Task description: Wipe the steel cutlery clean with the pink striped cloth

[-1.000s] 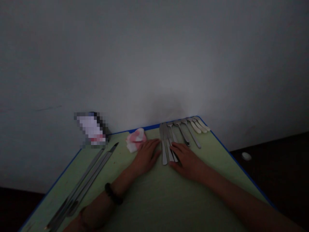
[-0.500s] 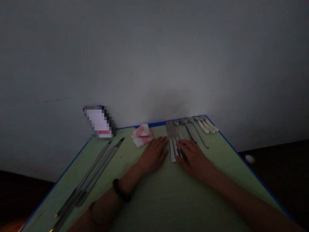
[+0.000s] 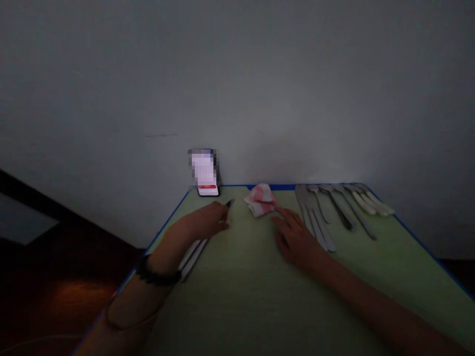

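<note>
My left hand is over the long silver knives on the table's left side and hides their middle. Its fingers are curved and slightly blurred, with the thumb apart, and a dark tip shows beyond them. I cannot tell whether they touch the metal. My right hand is open and holds nothing; its fingertips are close to a crumpled pink-and-white cloth. Just right of that hand lies a group of flat silver knives.
Spoons and white-handled cutlery lie in a row at the back right. A lit phone leans against the wall at the back left. The green table has a blue edge and meets the wall.
My view has turned left. My left hand has moved from beside the cloth to the knives on the left. My right hand has left the cutlery row and come near the cloth.
</note>
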`<move>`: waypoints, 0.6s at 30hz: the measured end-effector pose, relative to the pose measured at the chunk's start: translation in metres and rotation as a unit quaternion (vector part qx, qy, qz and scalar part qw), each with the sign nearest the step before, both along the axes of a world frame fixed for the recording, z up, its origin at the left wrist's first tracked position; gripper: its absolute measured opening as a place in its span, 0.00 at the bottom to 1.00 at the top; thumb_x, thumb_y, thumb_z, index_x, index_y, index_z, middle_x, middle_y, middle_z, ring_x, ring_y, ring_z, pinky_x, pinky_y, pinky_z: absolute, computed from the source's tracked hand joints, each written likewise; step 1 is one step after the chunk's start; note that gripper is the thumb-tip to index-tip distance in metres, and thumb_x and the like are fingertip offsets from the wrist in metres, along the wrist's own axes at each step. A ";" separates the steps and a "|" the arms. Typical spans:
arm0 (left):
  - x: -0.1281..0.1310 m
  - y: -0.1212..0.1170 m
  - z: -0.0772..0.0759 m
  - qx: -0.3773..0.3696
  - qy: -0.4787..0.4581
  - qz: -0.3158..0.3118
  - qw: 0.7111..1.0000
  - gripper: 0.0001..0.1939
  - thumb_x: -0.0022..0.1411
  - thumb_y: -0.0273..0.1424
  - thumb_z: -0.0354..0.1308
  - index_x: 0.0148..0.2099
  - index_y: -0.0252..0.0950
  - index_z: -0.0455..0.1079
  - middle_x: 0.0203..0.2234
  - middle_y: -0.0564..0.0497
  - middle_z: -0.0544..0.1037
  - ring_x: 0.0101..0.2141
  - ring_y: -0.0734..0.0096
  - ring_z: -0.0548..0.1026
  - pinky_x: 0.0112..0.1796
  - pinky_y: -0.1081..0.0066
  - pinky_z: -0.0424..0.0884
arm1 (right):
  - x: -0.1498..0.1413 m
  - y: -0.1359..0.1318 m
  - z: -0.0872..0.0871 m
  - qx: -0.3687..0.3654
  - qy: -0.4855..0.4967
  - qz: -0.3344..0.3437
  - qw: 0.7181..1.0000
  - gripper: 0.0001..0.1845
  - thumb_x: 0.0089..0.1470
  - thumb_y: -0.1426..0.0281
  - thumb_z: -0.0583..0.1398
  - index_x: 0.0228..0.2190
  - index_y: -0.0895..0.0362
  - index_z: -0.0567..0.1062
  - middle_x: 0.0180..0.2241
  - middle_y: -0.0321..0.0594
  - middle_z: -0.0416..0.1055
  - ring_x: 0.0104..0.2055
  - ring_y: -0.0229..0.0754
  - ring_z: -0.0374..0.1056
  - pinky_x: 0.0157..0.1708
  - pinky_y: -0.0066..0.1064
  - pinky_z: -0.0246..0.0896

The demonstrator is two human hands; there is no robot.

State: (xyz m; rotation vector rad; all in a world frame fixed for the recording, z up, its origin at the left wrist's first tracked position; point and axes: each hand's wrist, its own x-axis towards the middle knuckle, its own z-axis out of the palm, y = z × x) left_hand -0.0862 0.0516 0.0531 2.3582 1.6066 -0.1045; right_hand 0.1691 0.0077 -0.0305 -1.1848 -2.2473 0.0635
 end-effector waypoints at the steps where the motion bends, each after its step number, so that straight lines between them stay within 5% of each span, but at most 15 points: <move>1: -0.013 0.007 0.000 0.011 0.018 0.030 0.999 0.11 0.52 0.35 0.58 0.35 0.33 0.71 0.36 0.41 0.76 0.37 0.58 0.73 0.36 0.67 0.65 | -0.011 0.008 0.000 0.009 -0.009 -0.009 1.000 0.24 0.54 0.74 0.50 0.53 0.61 0.63 0.59 0.51 0.54 0.61 0.50 0.48 0.58 0.48 0.49; 8: -0.053 0.020 -0.010 -0.063 0.087 0.151 0.983 0.24 0.36 0.37 0.67 0.38 0.33 0.73 0.35 0.39 0.78 0.34 0.53 0.76 0.31 0.66 0.68 | -0.047 0.031 -0.010 -0.021 -0.053 -0.059 0.997 0.25 0.56 0.71 0.48 0.54 0.65 0.62 0.58 0.52 0.57 0.60 0.51 0.51 0.57 0.46 0.50; 13: -0.048 0.020 -0.010 -0.155 0.082 0.170 0.970 0.09 0.41 0.33 0.64 0.26 0.32 0.74 0.23 0.42 0.79 0.24 0.61 0.77 0.27 0.69 0.69 | -0.042 0.025 -0.009 -0.026 -0.058 -0.065 0.996 0.26 0.55 0.70 0.49 0.55 0.64 0.61 0.53 0.50 0.63 0.56 0.49 0.57 0.56 0.44 0.52; 18: -0.043 0.016 -0.003 -0.176 0.077 0.161 0.968 0.07 0.43 0.32 0.62 0.22 0.32 0.71 0.21 0.43 0.79 0.22 0.64 0.76 0.26 0.71 0.69 | -0.040 0.022 -0.006 -0.017 -0.062 -0.053 0.997 0.22 0.55 0.70 0.50 0.51 0.63 0.65 0.50 0.50 0.64 0.53 0.50 0.58 0.54 0.44 0.55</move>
